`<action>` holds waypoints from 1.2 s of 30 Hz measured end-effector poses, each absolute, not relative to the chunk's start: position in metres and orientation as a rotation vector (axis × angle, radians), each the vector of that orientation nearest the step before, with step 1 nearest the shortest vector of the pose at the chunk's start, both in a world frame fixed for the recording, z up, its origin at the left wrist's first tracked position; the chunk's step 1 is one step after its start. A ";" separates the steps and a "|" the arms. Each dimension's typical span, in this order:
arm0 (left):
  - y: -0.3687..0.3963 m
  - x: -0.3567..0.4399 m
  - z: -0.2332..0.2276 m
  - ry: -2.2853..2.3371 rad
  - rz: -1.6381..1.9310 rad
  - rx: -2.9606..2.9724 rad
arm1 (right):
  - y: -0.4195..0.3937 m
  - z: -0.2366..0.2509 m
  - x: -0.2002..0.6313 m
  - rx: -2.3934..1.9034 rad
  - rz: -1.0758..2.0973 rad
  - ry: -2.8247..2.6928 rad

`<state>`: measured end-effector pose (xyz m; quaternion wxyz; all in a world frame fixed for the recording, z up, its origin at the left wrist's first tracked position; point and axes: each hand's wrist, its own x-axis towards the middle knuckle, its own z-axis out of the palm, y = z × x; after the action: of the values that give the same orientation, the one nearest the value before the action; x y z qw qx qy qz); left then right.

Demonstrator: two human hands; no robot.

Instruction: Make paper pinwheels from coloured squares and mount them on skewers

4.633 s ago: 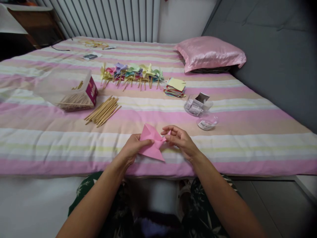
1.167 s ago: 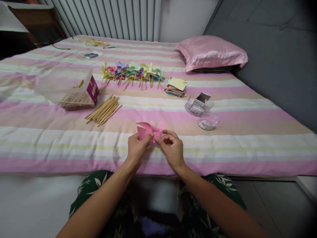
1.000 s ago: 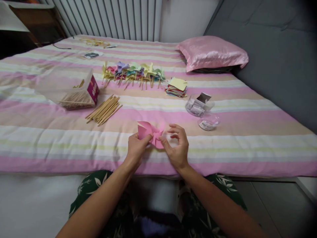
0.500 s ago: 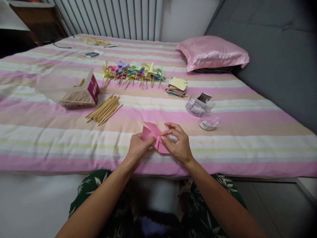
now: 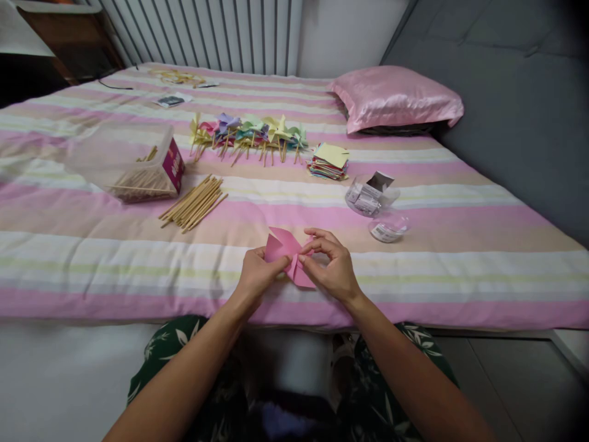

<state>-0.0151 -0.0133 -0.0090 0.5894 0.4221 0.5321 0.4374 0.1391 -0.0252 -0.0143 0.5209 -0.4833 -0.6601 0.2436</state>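
A pink paper pinwheel [image 5: 280,243], its corners partly folded in toward the centre, is held just above the front edge of the bed. My left hand [image 5: 261,270] grips its left side, thumb pressed near the middle. From the right, my right hand [image 5: 332,264] pinches the paper at the centre with thumb and fingertips. Both thumbs lie close together there. What is under the right fingertips, and the back of the paper, are hidden.
On the striped bedsheet [image 5: 115,258] lie a bundle of wooden sticks [image 5: 196,204], a clear tub [image 5: 138,150] with more sticks, several finished pinwheels [image 5: 251,132], a stack of coloured paper [image 5: 329,161], a round clear container [image 5: 368,195], its lid [image 5: 388,227] and a pink pillow [image 5: 398,98].
The pink paper has shifted very slightly to the right, with both hands keeping nearly the same grip. Everything else stays in place.
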 end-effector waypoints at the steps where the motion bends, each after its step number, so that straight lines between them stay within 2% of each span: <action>1: -0.013 -0.015 -0.009 1.234 1.021 0.979 | -0.025 -0.014 0.139 -1.165 0.561 -1.587; 12: -0.014 -0.014 -0.005 1.249 1.033 0.963 | -0.030 -0.010 0.136 -1.238 0.382 -1.614; 36: -0.015 -0.017 -0.003 1.205 1.011 1.105 | -0.029 -0.015 0.135 -1.250 0.456 -1.617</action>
<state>-0.0168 -0.0153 -0.0031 0.5727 0.4712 0.5139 0.4311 0.1355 -0.0295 -0.0148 0.5002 -0.5168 -0.6688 0.1884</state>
